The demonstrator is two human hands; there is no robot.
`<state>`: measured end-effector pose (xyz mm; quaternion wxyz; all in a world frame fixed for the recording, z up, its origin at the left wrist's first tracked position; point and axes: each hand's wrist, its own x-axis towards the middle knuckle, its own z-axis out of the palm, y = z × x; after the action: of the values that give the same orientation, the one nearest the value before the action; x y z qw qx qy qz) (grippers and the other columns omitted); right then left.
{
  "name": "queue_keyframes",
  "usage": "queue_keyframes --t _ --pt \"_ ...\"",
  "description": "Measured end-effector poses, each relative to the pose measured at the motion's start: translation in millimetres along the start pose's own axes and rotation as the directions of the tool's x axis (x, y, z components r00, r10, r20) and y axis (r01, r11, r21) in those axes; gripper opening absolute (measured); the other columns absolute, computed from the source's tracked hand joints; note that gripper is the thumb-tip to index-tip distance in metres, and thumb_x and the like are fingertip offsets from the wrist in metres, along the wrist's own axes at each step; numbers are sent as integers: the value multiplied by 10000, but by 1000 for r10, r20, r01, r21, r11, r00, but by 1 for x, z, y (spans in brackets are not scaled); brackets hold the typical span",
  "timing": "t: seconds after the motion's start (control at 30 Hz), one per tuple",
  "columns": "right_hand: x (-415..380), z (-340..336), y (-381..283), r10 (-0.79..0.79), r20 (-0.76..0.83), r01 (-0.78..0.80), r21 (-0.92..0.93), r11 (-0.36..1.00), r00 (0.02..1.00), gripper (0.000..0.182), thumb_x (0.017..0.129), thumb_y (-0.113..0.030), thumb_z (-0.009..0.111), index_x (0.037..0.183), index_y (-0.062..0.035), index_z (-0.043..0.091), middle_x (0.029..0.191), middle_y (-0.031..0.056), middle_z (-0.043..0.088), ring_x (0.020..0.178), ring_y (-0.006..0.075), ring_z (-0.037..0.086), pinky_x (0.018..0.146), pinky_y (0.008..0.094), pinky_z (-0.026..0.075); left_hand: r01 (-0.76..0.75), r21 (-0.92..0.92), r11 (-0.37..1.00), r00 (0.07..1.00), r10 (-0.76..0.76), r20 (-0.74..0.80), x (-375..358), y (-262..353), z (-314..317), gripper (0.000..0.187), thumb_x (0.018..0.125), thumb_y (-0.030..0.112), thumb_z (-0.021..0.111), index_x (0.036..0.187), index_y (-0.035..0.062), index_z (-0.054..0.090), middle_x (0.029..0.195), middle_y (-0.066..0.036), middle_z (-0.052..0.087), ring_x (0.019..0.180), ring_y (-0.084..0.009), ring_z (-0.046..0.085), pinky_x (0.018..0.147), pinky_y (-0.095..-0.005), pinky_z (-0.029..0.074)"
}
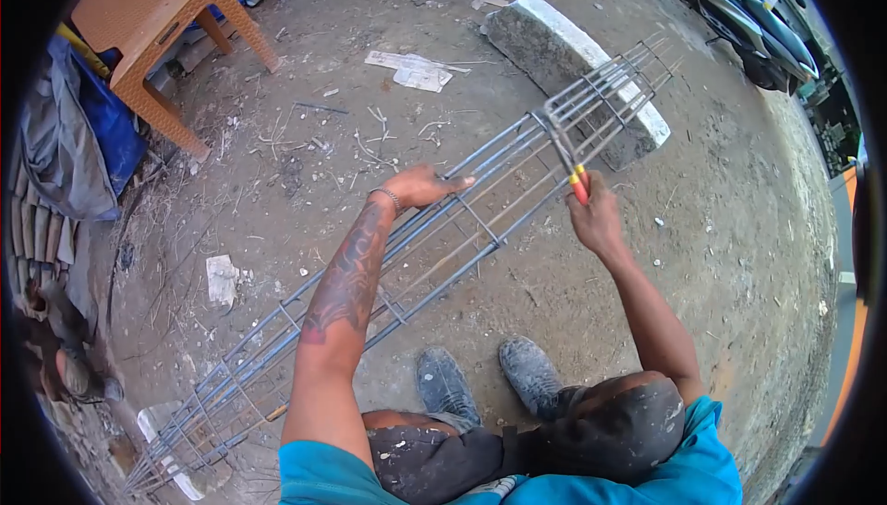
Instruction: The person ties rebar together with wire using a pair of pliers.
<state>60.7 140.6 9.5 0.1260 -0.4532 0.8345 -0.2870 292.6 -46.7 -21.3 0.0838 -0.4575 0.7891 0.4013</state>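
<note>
A long rebar cage [499,240] of thin steel bars and square ties stretches diagonally in front of me, from lower left to upper right. My left hand [427,187] grips its far-side bars near the middle, with one finger stretched along them. In my right hand [596,213] is a pair of pincers [579,183] with red and yellow handles, held closed in the fist. The metal jaws reach up to a tie at the cage's far top bar. Whether they bite on a wire there is too small to tell.
A concrete block [554,43] props the cage's right end; a smaller pale block [169,454] lies under its left end. An orange plastic chair [152,38] stands at upper left beside a blue tarp [115,135]. A motorcycle [753,20] is parked at upper right. Wire scraps litter the ground.
</note>
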Motion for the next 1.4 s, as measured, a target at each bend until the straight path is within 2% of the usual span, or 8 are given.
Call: queue_keyframes --t 0.1,0.37,0.6,0.7,0.9,1.07,1.23,1.4 --pt "-2 29 24 -104 -28 107 140 984 994 341 810 -140 628 1095 8 515 943 257 628 907 439 614 764 484 496 -45 -64 997 999 44 -24 -2 -6 4 651 708 644 697 739 -6 681 716 -110 638 679 -193 580 645 -382 448" --pt "-27 58 24 -211 168 166 248 954 963 444 820 -211 641 1162 9 465 1194 283 491 933 467 597 802 505 508 -36 -281 959 999 31 -20 -12 1 8 403 795 443 707 834 43 685 728 -15 596 688 -129 511 655 -302 405" --pt "-14 55 29 -177 87 160 174 972 980 453 814 -163 662 1192 -24 454 1157 213 494 931 407 601 741 477 512 54 -113 992 997 -48 54 -10 0 3 727 755 578 684 1165 -20 629 1021 -139 670 950 -231 617 850 -342 461" --pt "-3 38 14 -211 7 209 74 975 978 517 789 -162 697 1223 -73 432 1147 185 503 949 396 602 750 473 516 63 49 997 993 -57 -107 -9 -9 -1 959 709 677 661 1305 -58 502 1159 -240 621 1096 -341 598 985 -379 430" --pt "16 40 10 -385 12 381 -181 907 923 499 780 -240 720 1197 -91 490 1141 160 524 1035 342 566 827 463 481 -39 64 997 835 67 -546 -116 9 -64 649 816 391 729 1235 -66 540 1085 -188 652 986 -259 647 857 -334 508" --pt "20 41 16 -586 -57 504 -448 739 808 494 806 -239 706 1250 -110 532 1217 165 514 1161 328 478 963 477 378 89 64 994 734 -22 -679 -242 -23 -59 633 825 399 718 1222 -64 547 1056 -171 658 961 -252 655 851 -347 516" --pt "-22 64 -47 -754 -155 755 -65 653 639 429 840 -287 710 1214 -126 573 1255 135 500 1213 310 431 998 477 365 373 13 928 608 -234 -759 -351 -63 -8 570 821 393 717 1171 -40 598 1066 -179 661 976 -257 659 842 -351 524" --pt "-114 112 -112 -894 70 836 329 440 443 358 850 -290 708 1155 -128 614 1260 96 502 1243 286 402 1042 465 340 648 4 762 455 -382 -804 -446 -59 75 458 823 337 720 1109 -7 620 1063 -160 663 978 -264 651 807 -361 528"
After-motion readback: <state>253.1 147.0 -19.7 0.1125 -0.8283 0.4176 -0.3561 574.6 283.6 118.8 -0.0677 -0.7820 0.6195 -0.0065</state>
